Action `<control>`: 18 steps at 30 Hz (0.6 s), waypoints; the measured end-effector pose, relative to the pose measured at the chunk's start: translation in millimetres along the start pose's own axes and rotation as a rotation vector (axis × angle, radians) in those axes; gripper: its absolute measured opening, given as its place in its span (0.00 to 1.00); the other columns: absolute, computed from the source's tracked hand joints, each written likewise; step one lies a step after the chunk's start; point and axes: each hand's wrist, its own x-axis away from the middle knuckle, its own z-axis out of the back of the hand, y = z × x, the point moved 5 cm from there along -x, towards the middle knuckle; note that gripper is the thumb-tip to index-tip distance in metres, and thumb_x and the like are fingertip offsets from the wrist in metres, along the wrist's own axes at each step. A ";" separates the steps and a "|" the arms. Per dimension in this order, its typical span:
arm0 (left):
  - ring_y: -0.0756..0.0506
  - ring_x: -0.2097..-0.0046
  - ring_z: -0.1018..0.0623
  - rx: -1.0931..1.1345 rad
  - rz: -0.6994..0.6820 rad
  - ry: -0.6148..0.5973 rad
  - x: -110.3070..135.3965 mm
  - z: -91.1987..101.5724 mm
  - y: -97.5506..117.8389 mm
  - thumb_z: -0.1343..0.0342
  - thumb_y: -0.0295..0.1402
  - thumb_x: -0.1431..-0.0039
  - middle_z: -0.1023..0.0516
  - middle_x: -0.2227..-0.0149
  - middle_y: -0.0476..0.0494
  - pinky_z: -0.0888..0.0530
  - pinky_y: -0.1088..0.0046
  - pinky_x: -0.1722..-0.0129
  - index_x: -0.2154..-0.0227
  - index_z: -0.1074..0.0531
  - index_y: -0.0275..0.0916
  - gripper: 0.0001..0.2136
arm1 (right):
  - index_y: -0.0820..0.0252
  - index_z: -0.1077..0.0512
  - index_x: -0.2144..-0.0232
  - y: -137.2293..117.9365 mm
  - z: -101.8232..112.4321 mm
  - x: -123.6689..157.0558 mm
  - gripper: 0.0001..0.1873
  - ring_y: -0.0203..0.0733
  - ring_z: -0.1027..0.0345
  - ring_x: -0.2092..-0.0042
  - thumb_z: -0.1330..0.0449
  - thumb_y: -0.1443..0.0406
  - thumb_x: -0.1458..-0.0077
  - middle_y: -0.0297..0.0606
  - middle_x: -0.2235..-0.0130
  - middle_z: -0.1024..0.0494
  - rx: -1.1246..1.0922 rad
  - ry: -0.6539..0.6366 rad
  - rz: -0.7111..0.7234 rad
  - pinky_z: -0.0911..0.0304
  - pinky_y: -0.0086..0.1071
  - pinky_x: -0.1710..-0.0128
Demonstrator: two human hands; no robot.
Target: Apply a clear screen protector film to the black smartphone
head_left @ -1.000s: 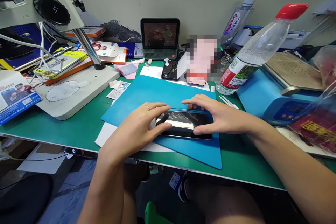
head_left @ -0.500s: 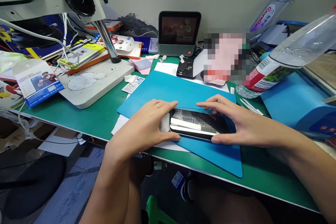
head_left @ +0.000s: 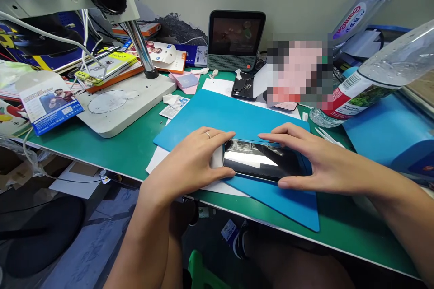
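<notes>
A smartphone (head_left: 261, 162) with a glossy dark screen lies face up on a blue mat (head_left: 224, 110), with bright reflections across its glass. My left hand (head_left: 191, 158), a ring on one finger, grips the phone's left end, thumb on the near edge and fingertips on the far edge. At the other end, my right hand (head_left: 313, 160) holds the near and far edges the same way. Something white (head_left: 217, 157) shows between my left palm and the phone; what it is I cannot make out.
A microscope stand's base (head_left: 129, 110) and post fill the left, beside printed packets (head_left: 50, 104). Behind the mat are a display device (head_left: 236, 36) and a dark phone (head_left: 243, 86). On the right a large plastic bottle (head_left: 359, 90) leans over white sticks (head_left: 328, 137).
The view has shifted slightly, moving the scene a little to the right. Reflections on the screen have changed shape. Both hands keep nearly the same hold on the smartphone.
</notes>
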 end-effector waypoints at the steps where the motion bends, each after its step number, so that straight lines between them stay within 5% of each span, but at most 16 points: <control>1: 0.38 0.37 0.29 0.000 0.001 0.000 -0.2 0.0 0.1 0.31 0.40 0.40 0.25 0.37 0.42 0.31 0.60 0.37 0.34 0.34 0.39 0.33 | 0.41 0.38 0.31 -0.5 0.4 0.3 0.47 0.58 0.28 0.45 0.30 0.45 0.49 0.44 0.41 0.30 0.005 0.002 0.005 0.27 0.48 0.48; 15: 0.38 0.38 0.28 -0.007 0.015 -0.016 -0.5 -3.2 -3.4 0.34 0.44 0.38 0.23 0.40 0.44 0.29 0.61 0.38 0.34 0.33 0.44 0.32 | 0.47 0.43 0.28 -2.5 0.7 1.7 0.57 0.60 0.30 0.43 0.30 0.39 0.55 0.48 0.40 0.30 -0.044 -0.096 -0.082 0.30 0.50 0.45; 18: 0.37 0.38 0.27 -0.007 0.029 -0.012 0.0 -5.2 -6.4 0.36 0.48 0.38 0.23 0.40 0.44 0.28 0.59 0.38 0.35 0.32 0.46 0.31 | 0.50 0.38 0.30 1.5 6.9 3.3 0.51 0.56 0.27 0.48 0.32 0.40 0.50 0.46 0.46 0.24 -0.119 -0.076 -0.112 0.29 0.47 0.50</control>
